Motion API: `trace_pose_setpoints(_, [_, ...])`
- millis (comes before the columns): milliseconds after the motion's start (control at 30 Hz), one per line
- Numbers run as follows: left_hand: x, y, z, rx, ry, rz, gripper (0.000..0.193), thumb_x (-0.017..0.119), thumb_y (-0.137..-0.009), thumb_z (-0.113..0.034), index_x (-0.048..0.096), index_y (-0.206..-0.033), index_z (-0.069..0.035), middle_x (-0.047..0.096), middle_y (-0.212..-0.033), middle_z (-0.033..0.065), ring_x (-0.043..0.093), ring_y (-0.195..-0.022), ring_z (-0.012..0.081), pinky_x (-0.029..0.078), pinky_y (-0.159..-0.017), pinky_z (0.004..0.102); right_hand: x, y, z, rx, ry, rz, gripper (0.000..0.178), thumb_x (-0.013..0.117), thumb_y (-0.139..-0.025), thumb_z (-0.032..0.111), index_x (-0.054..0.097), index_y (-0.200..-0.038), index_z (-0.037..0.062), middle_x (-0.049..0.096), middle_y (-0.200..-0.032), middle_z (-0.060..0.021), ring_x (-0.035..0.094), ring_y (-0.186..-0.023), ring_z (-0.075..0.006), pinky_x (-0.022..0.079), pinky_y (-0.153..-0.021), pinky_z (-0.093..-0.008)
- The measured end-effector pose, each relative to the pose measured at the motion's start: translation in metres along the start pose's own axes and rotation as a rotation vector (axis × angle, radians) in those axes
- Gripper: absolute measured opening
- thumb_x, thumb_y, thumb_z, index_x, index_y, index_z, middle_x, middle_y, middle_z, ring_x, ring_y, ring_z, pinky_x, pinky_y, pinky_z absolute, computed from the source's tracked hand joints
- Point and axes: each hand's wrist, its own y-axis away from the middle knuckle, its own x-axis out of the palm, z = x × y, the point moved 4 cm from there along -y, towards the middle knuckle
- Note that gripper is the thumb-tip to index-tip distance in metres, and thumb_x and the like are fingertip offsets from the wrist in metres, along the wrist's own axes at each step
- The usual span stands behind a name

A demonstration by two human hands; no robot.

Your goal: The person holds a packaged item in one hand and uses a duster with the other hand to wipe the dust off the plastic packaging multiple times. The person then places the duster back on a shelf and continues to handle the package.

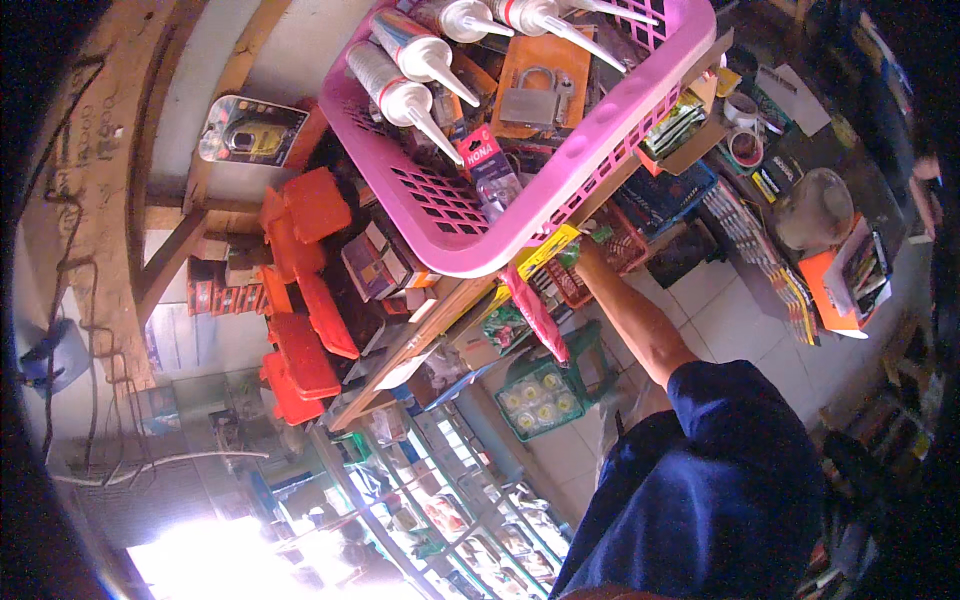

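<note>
One bare forearm, which I take for my right from its side of the picture, rises from a navy sleeve. It reaches up to the near edge of a pink plastic basket (463,262). My right hand (586,262) is just below the basket rim, beside a yellow strip (548,250) and a small green thing (569,256). Its fingers are mostly hidden, so their grip does not show. A pink packet (538,318) hangs close by. Inside the basket lie several nozzled sealant tubes (405,98), a padlock on an orange card (540,95) and a red-topped blister pack (490,175). My left hand is out of sight.
Orange-red plastic cases (302,355) and a carded padlock (252,132) are left of the basket. A wooden shelf edge (405,345) runs beneath it. Below are a green crate (540,402) and glass shelving (450,500). Right stands a cluttered counter with a clear tub (815,208).
</note>
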Motion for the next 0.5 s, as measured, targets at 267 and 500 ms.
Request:
trace_pose_setpoints(267, [-0.019,0.000,0.000,-0.025,-0.045,0.004,0.055,0.044,-0.097,-0.046,0.038,-0.138,-0.011,0.057,-0.122,0.0165,0.055,-0.110,0.0270,0.044,-0.090,0.0441,-0.006,-0.009,-0.004,-0.070,-0.021,-0.052,0.042,0.067,-0.085,0.024,0.045,-0.117,0.0088,0.056,-0.105,-0.0110,0.063,-0.091,-0.0260,0.056,-0.073,-0.0426])
trace_pose_setpoints(500, [-0.029,0.010,0.016,-0.044,-0.050,0.003,0.053,0.045,-0.097,-0.045,0.039,-0.137,-0.010,0.058,-0.120,0.0162,0.056,-0.109,0.0263,0.045,-0.089,0.0426,-0.010,-0.007,-0.016,-0.100,-0.028,-0.069,0.041,0.067,-0.085,0.023,0.045,-0.117,0.0086,0.056,-0.104,-0.0107,0.063,-0.091,-0.0259,0.057,-0.072,-0.0425])
